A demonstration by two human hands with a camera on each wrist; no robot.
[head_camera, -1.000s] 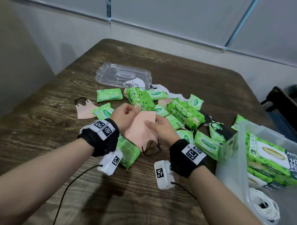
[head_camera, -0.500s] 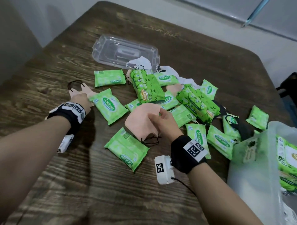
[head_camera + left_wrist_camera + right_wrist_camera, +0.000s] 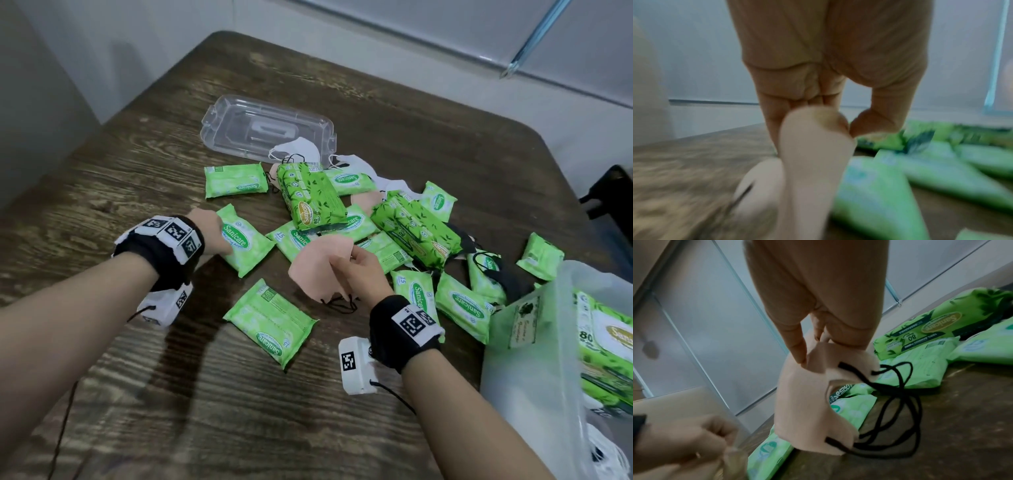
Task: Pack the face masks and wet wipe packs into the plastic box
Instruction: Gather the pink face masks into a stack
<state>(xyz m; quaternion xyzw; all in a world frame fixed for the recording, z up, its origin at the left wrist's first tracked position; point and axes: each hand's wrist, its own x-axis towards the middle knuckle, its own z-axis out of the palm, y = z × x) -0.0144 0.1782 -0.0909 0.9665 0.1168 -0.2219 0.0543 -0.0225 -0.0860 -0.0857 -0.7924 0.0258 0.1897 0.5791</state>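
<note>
My right hand (image 3: 354, 270) pinches a folded peach face mask (image 3: 318, 270) by its top edge, black ear loops dangling; the right wrist view shows the mask (image 3: 803, 402) hanging from the fingers (image 3: 795, 352). My left hand (image 3: 210, 231) hovers by a small green wipe pack (image 3: 245, 240). The blurred left wrist view shows my left hand (image 3: 846, 129) pinching a second peach mask (image 3: 813, 162) above the table. Several green wipe packs, small (image 3: 270, 318) and large (image 3: 308, 195), lie heaped mid-table. The plastic box (image 3: 534, 377) stands at the right.
The box holds a large wipe pack (image 3: 609, 339) and white masks (image 3: 609, 455). Its clear lid (image 3: 267, 133) lies at the back with a white mask (image 3: 298, 149) against it. A black mask (image 3: 507, 277) lies among the packs. The wooden table (image 3: 239, 411) fills the foreground.
My left hand let go of the shared mask, reached left to a second peach mask on the table and lifted it back rightward. The right hand kept holding its mask.
</note>
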